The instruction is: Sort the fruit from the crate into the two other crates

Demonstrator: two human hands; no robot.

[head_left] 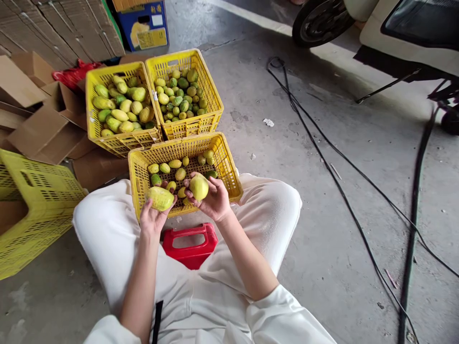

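My left hand [153, 222] is closed around an oblong yellow-green fruit [160, 198], possibly a small papaya. In the fingers of my right hand [217, 200] sits a rounder yellow-green fruit [199, 187]. Both are held above the near part of a yellow plastic crate [229, 160] between my knees. Several smaller green and yellow fruits are scattered in that crate, some hidden behind my hands. Beyond it, the left yellow crate [124, 144] is heaped with longer fruits [120, 114]. The crate beside it [195, 125] holds many smaller, rounder ones [184, 83].
Beneath me is a red plastic stool [191, 253]. Another yellow crate [46, 200] stands at left near open cardboard boxes [46, 126]. A blue carton [143, 26] is at the back. Black cables [333, 174] cross the concrete floor at right, near a parked scooter [405, 52].
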